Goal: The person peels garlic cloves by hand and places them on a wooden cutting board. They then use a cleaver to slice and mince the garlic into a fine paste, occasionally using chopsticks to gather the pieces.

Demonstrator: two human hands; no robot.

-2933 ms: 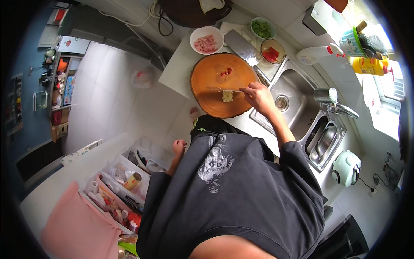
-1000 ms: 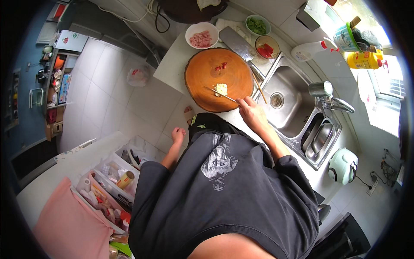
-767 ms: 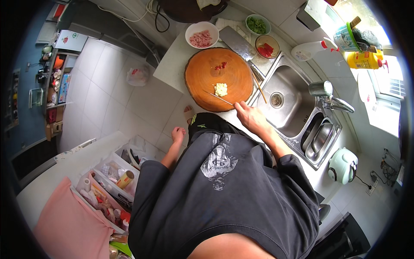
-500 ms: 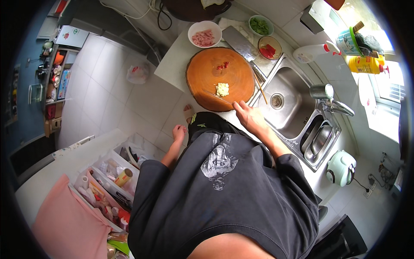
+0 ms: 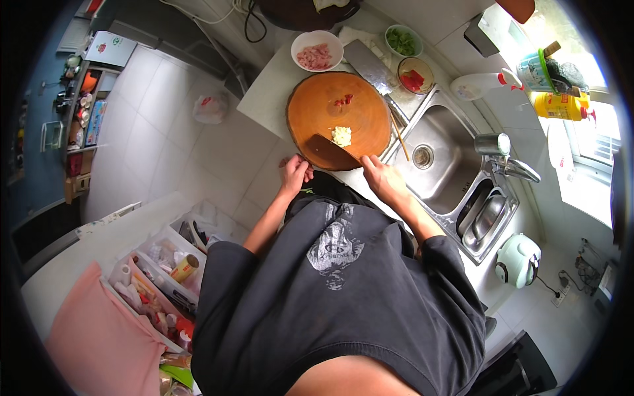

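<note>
My right hand (image 5: 382, 178) grips the handle of a cleaver (image 5: 330, 153) at the near edge of a round wooden chopping board (image 5: 310, 99). The broad blade is tilted and mirrors the board's brown, just short of a small heap of pale yellow chopped bits, perhaps garlic (image 5: 341, 136). Farther up the board lie a few small red pieces (image 5: 343, 100). By the board's near-left edge, my left hand (image 5: 295, 174) has its fingers curled in, with nothing visible in them.
Beyond the board stand a bowl of cut raw meat (image 5: 316, 53), a bowl of green pieces (image 5: 401, 41) and a glass bowl of red pieces (image 5: 414, 76). A second broad blade (image 5: 364, 65) lies between them. Chopsticks (image 5: 400, 137) rest beside the sink (image 5: 439, 165) on the right.
My left hand has come up from beside my leg to the board's near-left edge. The cleaver's blade has turned from edge-on to showing its broad face; my right hand has hardly moved.
</note>
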